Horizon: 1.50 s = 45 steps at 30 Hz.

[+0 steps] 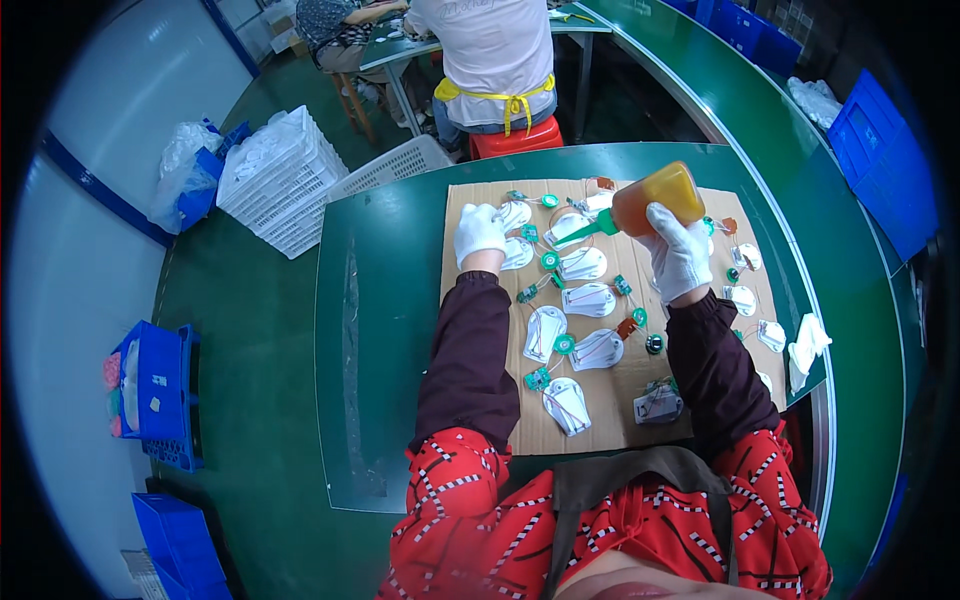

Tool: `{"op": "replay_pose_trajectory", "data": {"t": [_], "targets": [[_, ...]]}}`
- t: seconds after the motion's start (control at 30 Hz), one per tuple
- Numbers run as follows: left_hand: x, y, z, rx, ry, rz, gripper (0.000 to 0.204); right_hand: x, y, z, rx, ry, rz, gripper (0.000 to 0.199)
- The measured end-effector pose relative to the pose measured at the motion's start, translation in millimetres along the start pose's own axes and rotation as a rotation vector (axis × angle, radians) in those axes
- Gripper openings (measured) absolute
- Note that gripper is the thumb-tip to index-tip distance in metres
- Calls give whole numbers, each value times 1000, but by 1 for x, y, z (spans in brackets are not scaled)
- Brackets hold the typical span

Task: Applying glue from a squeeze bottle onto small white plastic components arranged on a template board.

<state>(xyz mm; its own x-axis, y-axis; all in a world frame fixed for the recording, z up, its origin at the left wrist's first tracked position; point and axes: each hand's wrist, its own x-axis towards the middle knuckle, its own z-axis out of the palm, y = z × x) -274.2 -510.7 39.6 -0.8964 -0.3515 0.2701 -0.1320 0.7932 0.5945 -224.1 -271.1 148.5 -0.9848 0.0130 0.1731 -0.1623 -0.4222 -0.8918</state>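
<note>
My right hand, in a white glove, is closed round a squeeze bottle of amber liquid. The bottle is tilted, its green nozzle slanting down to the left over the white plastic shells. To the left, my gloved left hand has its fingers curled at the far-left shells; whatever they hold is hidden. Several white shells lie on a cardboard sheet, with thin wires, small green circuit boards and round green discs attached or beside them.
The cardboard rests on a green table. A crumpled white cloth lies at its right edge. White crates and blue bins stand on the left. Beyond the table a person sits on a red stool.
</note>
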Motion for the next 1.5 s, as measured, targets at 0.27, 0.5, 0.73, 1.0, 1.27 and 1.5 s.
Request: {"op": "replay_pose_trajectory", "data": {"t": [0.27,0.5,0.73,1.0,1.27,1.5], "targets": [[13,-15,23,-323,112,-109,14,19,15,1,-15,-95,-41,39],[38,-50,59,-562,26,-216,15,61,66,31,-83,-162,-100,45],[35,-47,57,-510,-10,-147,20,77,98,37,-149,-151,-166,57],[30,-20,27,-140,-140,-24,26,89,85,17,-178,-101,-174,55],[31,-23,38,-52,-92,-47,23,85,87,15,-229,-120,-167,46],[29,-22,35,-60,-124,-111,21,82,94,20,-232,-133,-175,45]]}}
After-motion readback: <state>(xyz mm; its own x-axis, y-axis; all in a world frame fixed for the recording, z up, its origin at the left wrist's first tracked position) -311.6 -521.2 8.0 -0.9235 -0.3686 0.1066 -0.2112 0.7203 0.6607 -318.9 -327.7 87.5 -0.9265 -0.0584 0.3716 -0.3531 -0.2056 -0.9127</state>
